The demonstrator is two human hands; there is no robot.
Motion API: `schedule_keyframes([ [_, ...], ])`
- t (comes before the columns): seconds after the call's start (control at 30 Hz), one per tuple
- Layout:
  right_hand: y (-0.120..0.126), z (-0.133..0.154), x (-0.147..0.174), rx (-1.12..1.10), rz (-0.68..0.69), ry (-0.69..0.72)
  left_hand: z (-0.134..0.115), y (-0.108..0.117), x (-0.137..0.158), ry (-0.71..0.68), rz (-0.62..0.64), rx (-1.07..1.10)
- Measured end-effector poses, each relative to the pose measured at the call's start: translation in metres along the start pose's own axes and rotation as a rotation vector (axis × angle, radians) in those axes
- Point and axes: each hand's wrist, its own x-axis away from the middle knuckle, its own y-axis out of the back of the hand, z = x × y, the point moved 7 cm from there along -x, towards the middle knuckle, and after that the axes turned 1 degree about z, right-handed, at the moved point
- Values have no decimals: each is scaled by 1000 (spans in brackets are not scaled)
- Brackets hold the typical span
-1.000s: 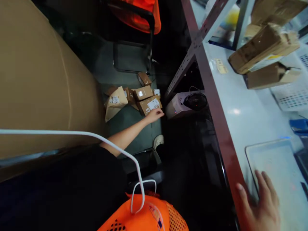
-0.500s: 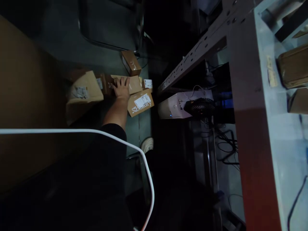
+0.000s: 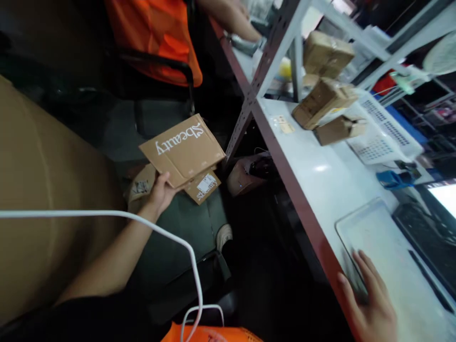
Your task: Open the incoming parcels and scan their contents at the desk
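My left hand (image 3: 161, 195) grips the near corner of a flat brown cardboard box (image 3: 188, 154) printed with white "beauty" lettering, thumb on top and the other fingers out of sight beneath. The box is tilted and held above the floor. Below it lies another brown box (image 3: 204, 186) with a white label, partly covered by the held one. My right hand (image 3: 372, 299) rests at the edge of the white table (image 3: 299, 161), fingers spread, over the corner of a pale flat board (image 3: 381, 247). Nothing shows in that hand.
A white cable (image 3: 153, 230) crosses the lower left. A large carton (image 3: 53, 190) stands on the left. Small boxes (image 3: 320, 102) and a white basket (image 3: 388, 130) sit on the table, near a keyboard (image 3: 427, 237). Another person's arm (image 3: 235, 19) reaches across at the top.
My left hand has come up from the boxes on the floor with the flat box in its grip. My right hand has come into view at the table. The view has swung right.
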Motion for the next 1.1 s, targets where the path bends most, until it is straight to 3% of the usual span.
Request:
schedule_keyframes([
  [0.13,11,7,5,-231,-156,68,-46,-112,91,-50,318,95],
  [0.2,27,1,15,-316,-184,98,-67,-173,124,-201,418,39],
  [0.27,55,-16,32,-343,-232,91,-88,-234,153,-460,477,-89],
  [0.37,117,-75,71,-230,-403,-24,-107,-323,204,-994,557,-327],
  [0.43,161,-132,106,-77,-518,-167,-102,-381,238,-1263,652,-498],
  [0.5,194,-192,141,87,-573,-323,-84,-431,268,-1387,798,-669],
  [0.57,211,-244,170,217,-537,-469,-65,-468,298,-1463,956,-763],
  [0.67,204,-296,193,284,-289,-716,-48,-495,341,-1679,1112,-770],
  [0.73,189,-307,196,279,-78,-845,-44,-501,362,-1843,1136,-770],
  [0.8,178,-303,189,281,50,-901,-46,-505,375,-1962,1130,-782],
  [0.97,166,-287,159,301,121,-932,-56,-509,388,-2086,1161,-805],
  [1.1,172,-292,143,173,68,-934,-56,-510,390,-2102,1189,-836],
])
